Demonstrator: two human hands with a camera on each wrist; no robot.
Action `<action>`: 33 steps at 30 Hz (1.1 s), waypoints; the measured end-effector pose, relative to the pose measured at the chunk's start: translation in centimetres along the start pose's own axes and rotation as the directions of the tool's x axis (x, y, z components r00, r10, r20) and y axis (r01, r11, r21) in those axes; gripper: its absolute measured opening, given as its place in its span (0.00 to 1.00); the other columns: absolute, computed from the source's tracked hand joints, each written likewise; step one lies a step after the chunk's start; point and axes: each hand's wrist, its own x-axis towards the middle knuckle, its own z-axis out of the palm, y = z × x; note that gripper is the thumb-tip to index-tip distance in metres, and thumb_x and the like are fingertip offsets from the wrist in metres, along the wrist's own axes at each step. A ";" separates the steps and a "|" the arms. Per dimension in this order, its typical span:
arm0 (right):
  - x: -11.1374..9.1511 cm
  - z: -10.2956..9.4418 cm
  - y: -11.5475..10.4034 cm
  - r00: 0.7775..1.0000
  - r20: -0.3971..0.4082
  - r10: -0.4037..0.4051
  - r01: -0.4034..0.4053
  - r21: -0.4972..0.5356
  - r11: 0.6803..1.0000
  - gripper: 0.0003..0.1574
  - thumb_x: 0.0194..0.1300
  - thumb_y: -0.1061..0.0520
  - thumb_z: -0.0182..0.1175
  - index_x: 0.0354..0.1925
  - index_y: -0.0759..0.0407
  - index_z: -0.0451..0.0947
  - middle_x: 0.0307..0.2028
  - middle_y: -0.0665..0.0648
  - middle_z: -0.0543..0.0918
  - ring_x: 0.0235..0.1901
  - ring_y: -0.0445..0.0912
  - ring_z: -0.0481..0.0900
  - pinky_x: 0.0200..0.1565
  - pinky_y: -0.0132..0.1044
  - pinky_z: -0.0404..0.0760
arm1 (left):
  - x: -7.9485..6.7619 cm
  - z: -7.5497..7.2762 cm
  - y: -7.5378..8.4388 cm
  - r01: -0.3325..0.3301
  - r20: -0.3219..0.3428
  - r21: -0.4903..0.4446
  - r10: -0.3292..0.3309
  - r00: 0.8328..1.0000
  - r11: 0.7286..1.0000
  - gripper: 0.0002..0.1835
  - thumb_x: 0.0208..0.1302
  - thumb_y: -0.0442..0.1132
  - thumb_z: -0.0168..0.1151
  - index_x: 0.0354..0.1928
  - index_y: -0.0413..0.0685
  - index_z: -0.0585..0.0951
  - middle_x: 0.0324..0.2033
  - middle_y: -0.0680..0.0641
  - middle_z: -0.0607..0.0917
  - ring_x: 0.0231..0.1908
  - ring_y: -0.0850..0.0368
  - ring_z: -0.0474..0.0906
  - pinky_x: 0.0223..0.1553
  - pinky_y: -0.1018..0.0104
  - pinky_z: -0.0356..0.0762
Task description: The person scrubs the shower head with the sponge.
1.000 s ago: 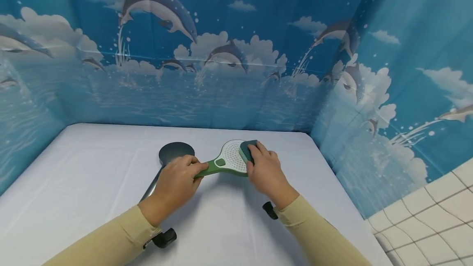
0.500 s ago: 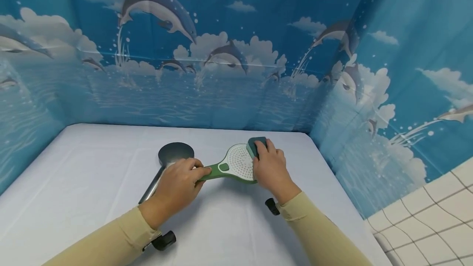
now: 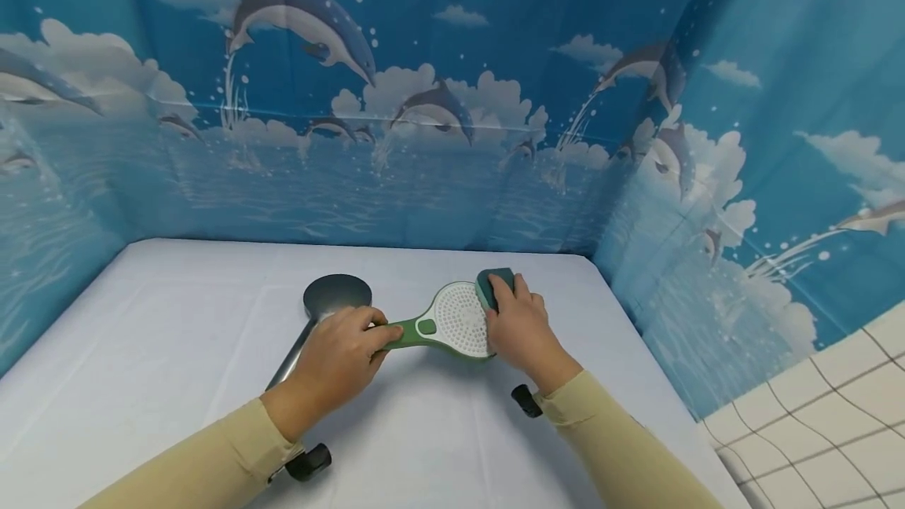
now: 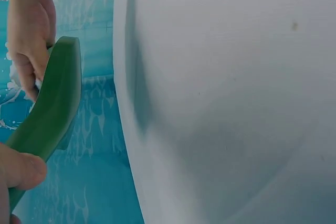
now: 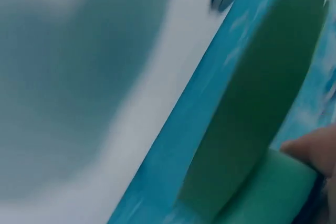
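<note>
My left hand (image 3: 339, 352) grips the green handle of a shower head (image 3: 461, 319) with a white, nozzle-dotted face, held tilted above the table. My right hand (image 3: 523, 330) pinches a sponge (image 3: 499, 274), dark teal on one side and lighter green on the other, against the right edge of that face. In the right wrist view, the light layer of the sponge (image 5: 273, 192) meets the shower head (image 5: 257, 93). The left wrist view shows the green back of the shower head (image 4: 58, 93) in front of part of the right hand (image 4: 31, 30).
Just behind my left hand a second shower head (image 3: 337, 293), dark with a shiny handle, lies on the white-covered table (image 3: 177, 336). Blue dolphin-print curtains (image 3: 424, 195) stand at the back and sides. White tiles (image 3: 834, 415) show at the lower right.
The shower head has shifted right and slightly down. My right hand has moved the sponge rightward, from over the face to its right edge. The second shower head has stayed put.
</note>
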 end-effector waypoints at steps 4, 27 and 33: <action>-1.4 0.4 -1.5 0.984 0.004 -0.176 0.175 0.086 0.981 0.38 0.82 0.51 0.53 0.82 0.54 0.57 0.81 0.75 0.50 0.76 0.74 0.57 0.74 0.67 0.61 | 0.1 0.0 0.0 -0.002 0.000 0.002 0.002 1.000 1.000 0.17 0.51 0.33 0.83 0.44 0.57 0.93 0.37 0.50 0.87 0.29 0.55 0.80 0.27 0.64 0.79; -4.2 0.4 -3.4 0.983 -0.081 -0.164 0.166 0.008 0.986 0.34 0.80 0.54 0.57 0.79 0.54 0.64 0.79 0.73 0.59 0.71 0.71 0.66 0.71 0.63 0.66 | 0.5 0.1 0.8 0.088 0.043 -0.027 -0.087 0.995 0.996 0.20 0.48 0.37 0.87 0.45 0.52 0.92 0.38 0.50 0.88 0.34 0.55 0.83 0.34 0.62 0.83; -5.3 0.9 -4.6 0.957 -0.062 -0.284 0.288 0.075 0.955 0.33 0.79 0.54 0.59 0.77 0.54 0.67 0.79 0.74 0.59 0.68 0.71 0.69 0.65 0.65 0.73 | 0.6 0.2 0.9 0.117 0.056 -0.013 -0.116 0.992 0.993 0.19 0.50 0.38 0.86 0.45 0.48 0.91 0.37 0.50 0.87 0.34 0.56 0.84 0.35 0.62 0.84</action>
